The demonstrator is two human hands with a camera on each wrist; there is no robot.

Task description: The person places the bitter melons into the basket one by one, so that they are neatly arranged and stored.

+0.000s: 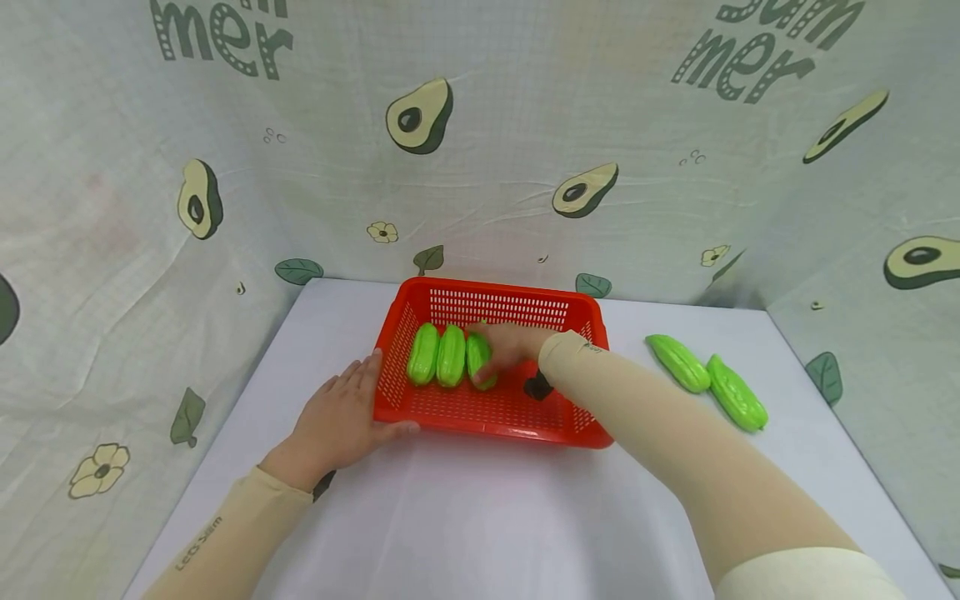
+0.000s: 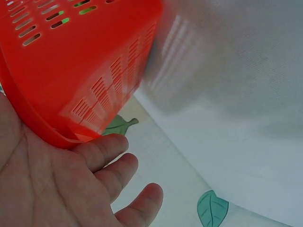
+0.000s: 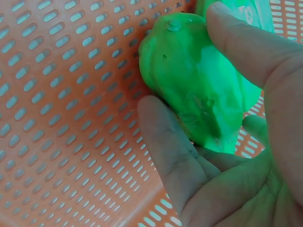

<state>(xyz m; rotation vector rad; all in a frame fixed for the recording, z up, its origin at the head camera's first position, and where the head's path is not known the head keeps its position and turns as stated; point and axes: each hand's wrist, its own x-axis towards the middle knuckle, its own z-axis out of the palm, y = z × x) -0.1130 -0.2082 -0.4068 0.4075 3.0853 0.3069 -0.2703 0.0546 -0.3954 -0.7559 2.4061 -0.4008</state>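
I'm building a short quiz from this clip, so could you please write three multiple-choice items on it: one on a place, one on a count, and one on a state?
1. Where does the left hand rest?
A. on the two toy gourds lying outside
B. against the left side of the red basket
C. inside the basket

2. How many green toy gourds are in view in all?
A. three
B. four
C. five

3. What is the right hand doing?
A. gripping a green gourd inside the basket
B. lying flat on the white table
C. lifting the basket

Answers: 1 B, the palm and straight fingers lie against the basket's outer wall; 2 C, three sit in the basket and two lie on the table to its right; 3 A, the right wrist view shows fingers and thumb curled round the gourd.
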